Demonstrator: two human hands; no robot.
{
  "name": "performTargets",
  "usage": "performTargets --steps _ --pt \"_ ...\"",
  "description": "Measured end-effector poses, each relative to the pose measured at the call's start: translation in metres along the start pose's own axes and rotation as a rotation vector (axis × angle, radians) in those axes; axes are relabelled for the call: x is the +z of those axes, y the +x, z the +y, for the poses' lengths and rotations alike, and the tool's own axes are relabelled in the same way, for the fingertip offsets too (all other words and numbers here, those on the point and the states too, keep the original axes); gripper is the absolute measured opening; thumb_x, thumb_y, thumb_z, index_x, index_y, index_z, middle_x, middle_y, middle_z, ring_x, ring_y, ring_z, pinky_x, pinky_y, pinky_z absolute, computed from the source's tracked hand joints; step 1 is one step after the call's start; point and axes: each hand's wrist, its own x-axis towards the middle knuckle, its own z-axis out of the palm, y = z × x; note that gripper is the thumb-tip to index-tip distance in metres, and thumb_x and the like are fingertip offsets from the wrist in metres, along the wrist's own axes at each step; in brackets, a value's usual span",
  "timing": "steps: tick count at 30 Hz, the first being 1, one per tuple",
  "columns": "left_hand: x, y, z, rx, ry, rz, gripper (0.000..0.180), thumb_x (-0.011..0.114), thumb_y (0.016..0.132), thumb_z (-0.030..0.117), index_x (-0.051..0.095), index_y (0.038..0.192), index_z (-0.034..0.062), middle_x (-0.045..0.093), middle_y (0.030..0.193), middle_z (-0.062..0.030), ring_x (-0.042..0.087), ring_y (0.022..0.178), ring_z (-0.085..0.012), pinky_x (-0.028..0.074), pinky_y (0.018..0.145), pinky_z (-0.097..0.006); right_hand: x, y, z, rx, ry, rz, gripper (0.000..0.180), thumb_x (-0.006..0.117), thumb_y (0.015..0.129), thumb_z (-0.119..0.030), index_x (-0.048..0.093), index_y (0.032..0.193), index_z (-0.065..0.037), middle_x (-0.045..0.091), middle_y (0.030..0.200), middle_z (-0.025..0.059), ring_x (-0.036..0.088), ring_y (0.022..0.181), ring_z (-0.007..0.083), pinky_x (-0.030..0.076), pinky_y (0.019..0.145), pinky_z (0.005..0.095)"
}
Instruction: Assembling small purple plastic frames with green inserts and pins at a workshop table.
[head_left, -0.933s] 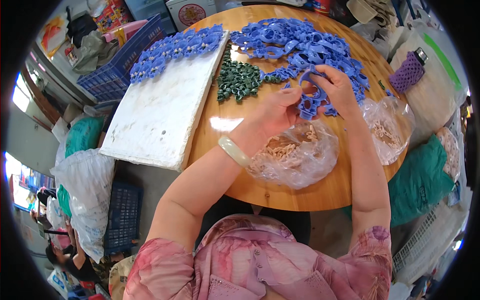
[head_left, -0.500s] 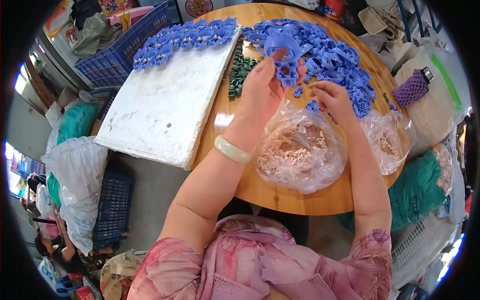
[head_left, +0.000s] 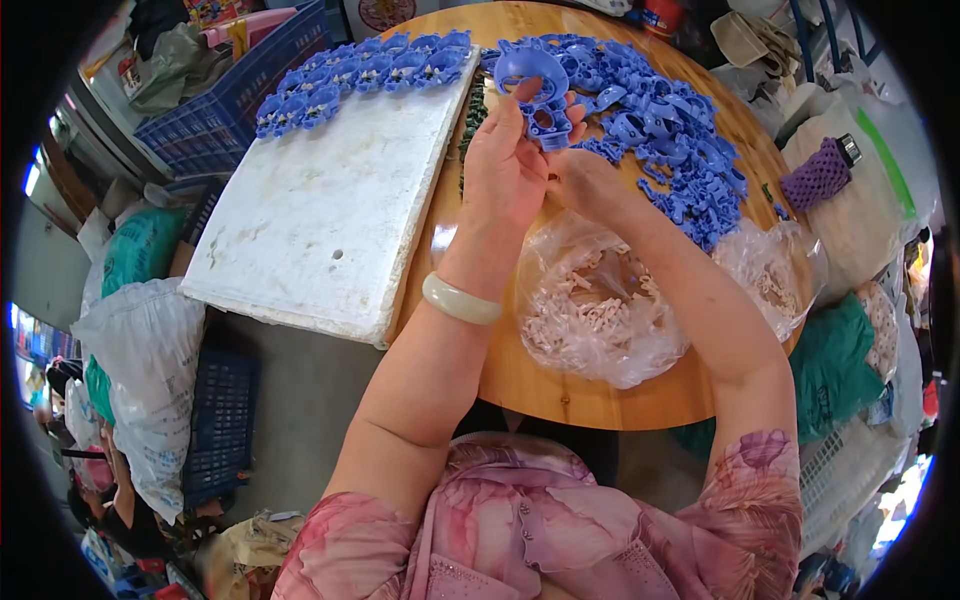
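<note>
My left hand (head_left: 502, 150), a pale bangle on its wrist, grips a blue plastic part (head_left: 532, 62) with a round cup-like top and a smaller frame below. It is held up over the far middle of the round wooden table. My right hand (head_left: 588, 183) is closed beside it, fingertips at the part's lower edge; anything between them is hidden. Beyond and to the right lies a heap of loose blue plastic parts (head_left: 690, 150). Below the hands sits a clear plastic bag (head_left: 600, 310) of small beige pieces.
A white foam board (head_left: 310, 230) on the left carries rows of blue parts (head_left: 385, 70) along its far edge. Dark green pieces (head_left: 470, 125) lie beside it, partly hidden. A second bag (head_left: 775, 280) is at the table's right edge. Blue crates (head_left: 220, 420) and sacks stand around.
My right hand has moved left and up, from beside the loose parts to the part in my left hand. My left hand and the blue part have shifted slightly left.
</note>
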Motion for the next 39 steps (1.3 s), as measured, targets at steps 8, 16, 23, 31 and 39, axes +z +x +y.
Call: performTargets --steps 8,16,23,31,39 --pt "0.005 -0.004 -0.005 -0.044 0.086 -0.041 0.047 0.043 0.094 0.032 0.041 0.124 -0.0041 0.054 0.115 -0.0234 0.059 0.100 -0.0295 0.046 0.092 -0.043 -0.020 -0.031 0.020 0.448 0.494 -0.127 0.015 0.064 0.075 -0.014 0.068 0.085 -0.003 0.063 0.063 0.0078 0.058 0.052 0.0147 0.044 0.051 0.0275" --pt "0.000 -0.002 -0.008 -0.061 0.045 -0.007 0.042 0.043 0.095 0.026 0.039 0.123 -0.0058 0.057 0.107 -0.0214 0.062 0.092 -0.0290 0.050 0.086 -0.044 -0.015 -0.031 0.021 0.425 0.572 -0.070 0.014 0.061 0.081 -0.011 0.067 0.089 -0.002 0.059 0.063 0.0015 0.053 0.053 0.0070 0.040 0.047 0.0225" --pt "0.001 -0.003 -0.007 -0.056 0.046 0.022 0.041 0.044 0.095 0.026 0.040 0.121 -0.0053 0.057 0.106 -0.0219 0.062 0.092 -0.0300 0.051 0.085 -0.044 -0.021 -0.026 0.009 0.207 0.179 0.137 0.019 0.063 0.078 -0.020 0.067 0.087 -0.004 0.064 0.071 0.0098 0.062 0.063 0.0228 0.047 0.060 0.0330" --pt "0.000 -0.001 -0.007 -0.052 0.085 -0.002 0.045 0.044 0.095 0.028 0.040 0.123 -0.0060 0.054 0.112 -0.0253 0.060 0.099 -0.0305 0.047 0.091 -0.044 -0.016 -0.027 0.002 0.261 0.053 -0.022 0.016 0.064 0.075 -0.022 0.066 0.080 -0.006 0.065 0.074 0.0109 0.063 0.071 0.0262 0.048 0.065 0.0364" --pt "0.006 -0.003 -0.010 -0.100 0.042 0.045 0.038 0.041 0.096 0.024 0.040 0.122 -0.0030 0.059 0.103 -0.0177 0.062 0.094 -0.0290 0.051 0.081 -0.037 -0.051 -0.039 0.000 0.348 0.520 0.328 0.013 0.069 0.077 -0.010 0.067 0.085 0.000 0.064 0.070 0.0027 0.056 0.061 0.0068 0.044 0.056 0.0211"
